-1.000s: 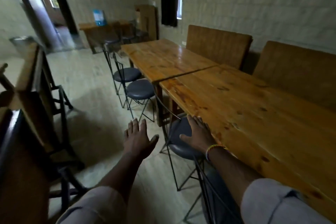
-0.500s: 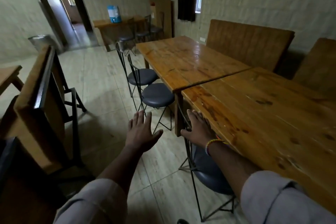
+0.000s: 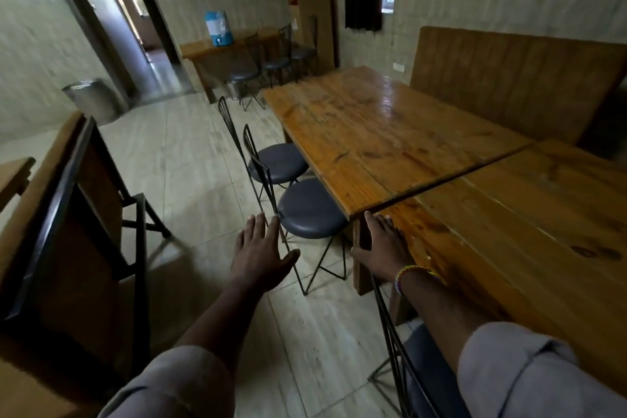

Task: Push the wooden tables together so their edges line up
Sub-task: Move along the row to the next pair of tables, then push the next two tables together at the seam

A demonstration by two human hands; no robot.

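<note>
Head view, the only one: two wooden tables butt end to end at roughly 2 o'clock in frame, the far table [image 3: 383, 136] running off toward 12 and the near table [image 3: 515, 231] coming back toward 4. A dark seam shows between them, and at the aisle-side corner the far table's edge sits proud of the near one, so the long edges aren't flush yet. Right hand [image 3: 381, 248] lies flat at the near table's corner, fingers [image 3: 376, 224] together and extended, palm on the edge, not curled round anything. Left hand [image 3: 259, 253] hovers over the floor at 6 o'clock, fingers loosely spread, holding nothing, just short of the wire back of the nearest stool [image 3: 310, 210]. Judgement: step in hand is the lateral alignment, gap mostly closed. Next move likely needs a sideways shove on the near corner until both edges match; a second stool [image 3: 276, 161] is tucked close too, so legs could snag.
</note>
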